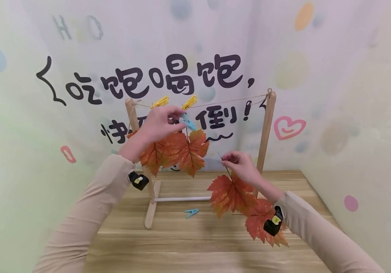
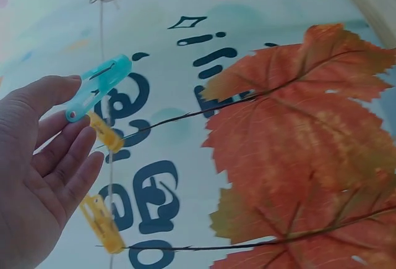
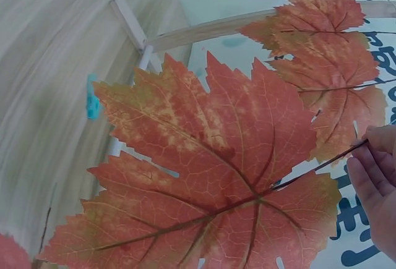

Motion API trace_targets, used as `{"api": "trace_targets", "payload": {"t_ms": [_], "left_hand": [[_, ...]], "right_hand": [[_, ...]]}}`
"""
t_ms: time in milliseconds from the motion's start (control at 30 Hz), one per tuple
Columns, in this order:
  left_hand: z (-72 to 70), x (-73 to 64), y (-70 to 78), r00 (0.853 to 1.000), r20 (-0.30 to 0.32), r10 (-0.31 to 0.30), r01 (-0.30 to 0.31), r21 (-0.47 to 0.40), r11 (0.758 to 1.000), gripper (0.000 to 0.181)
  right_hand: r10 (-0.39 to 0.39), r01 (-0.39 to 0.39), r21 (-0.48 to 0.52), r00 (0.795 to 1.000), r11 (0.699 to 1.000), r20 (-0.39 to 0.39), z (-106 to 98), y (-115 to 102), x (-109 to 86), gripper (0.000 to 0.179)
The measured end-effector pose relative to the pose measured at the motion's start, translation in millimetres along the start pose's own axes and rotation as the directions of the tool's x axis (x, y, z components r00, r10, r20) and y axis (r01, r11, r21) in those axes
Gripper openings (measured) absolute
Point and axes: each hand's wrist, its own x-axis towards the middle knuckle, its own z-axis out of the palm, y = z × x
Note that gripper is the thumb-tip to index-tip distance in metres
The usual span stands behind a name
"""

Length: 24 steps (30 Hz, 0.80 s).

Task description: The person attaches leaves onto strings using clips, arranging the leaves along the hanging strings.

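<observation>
My left hand (image 1: 161, 120) pinches a light blue clothespin (image 2: 99, 86) between thumb and fingers, just below the string. Two yellow clothespins (image 1: 190, 102) grip the string close by, each with the stem of an orange-red maple leaf (image 1: 189, 148) in its jaws. Lower and to the right, my right hand (image 1: 241, 167) pinches the thin dark stem of another maple leaf (image 3: 210, 176), whose blade hangs below the fingers. In the head view, one more maple leaf (image 1: 261, 220) lies on the table under the right wrist, partly hidden by it.
The string runs between two wooden posts (image 1: 266, 127) of a frame, joined low down by a white bar (image 1: 182, 198). Another blue clothespin (image 1: 191, 213) lies on the wooden table (image 1: 168, 242). Behind stands a wall with printed lettering (image 1: 178, 74).
</observation>
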Motion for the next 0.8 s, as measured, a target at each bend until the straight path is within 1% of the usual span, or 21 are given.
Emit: {"api": "trace_targets", "payload": {"t_ms": [100, 200, 300, 467, 600, 700, 800], "left_hand": [[-7.1, 5.8, 3.3, 1.0, -0.022, -0.005, 0.004, -0.03, 1.0, 0.032], [-12.2, 11.0, 5.8, 0.999, -0.043, -0.007, 0.005, -0.043, 0.999, 0.034], [-16.1, 16.8, 9.4, 0.998, -0.06, 0.005, -0.007, -0.033, 0.999, 0.033], [-23.0, 28.7, 19.8, 0.997, -0.075, 0.007, -0.007, 0.0, 1.0, 0.032], [-27.2, 41.4, 26.3, 0.997, -0.073, -0.02, 0.02, 0.001, 1.0, 0.035], [-29.6, 51.1, 28.4, 0.996, -0.068, -0.052, 0.05, -0.022, 0.998, 0.035], [-31.2, 58.6, 28.0, 0.995, -0.068, -0.076, 0.073, -0.048, 0.996, 0.035]], "right_hand": [[0.001, -0.001, -0.001, 1.0, 1.0, -0.018, -2.5, -3.2, 5.0, 0.009], [-0.011, 0.012, 0.007, 0.999, 1.0, -0.042, -4.1, -7.7, 10.1, 0.01], [-0.032, 0.032, 0.004, 0.997, 0.999, -0.071, -5.2, -12.8, 15.5, 0.011], [-0.051, 0.052, 0.008, 0.992, 0.999, -0.115, -7.3, -23.3, 25.6, 0.014], [-0.066, 0.073, 0.04, 0.985, 0.997, -0.161, -10.2, -32.4, 36.4, 0.015], [-0.076, 0.088, 0.051, 0.977, 0.995, -0.201, -11.7, -38.7, 45.2, 0.016], [-0.066, 0.083, 0.068, 0.971, 0.994, -0.229, -12.3, -44.0, 52.1, 0.017]]}}
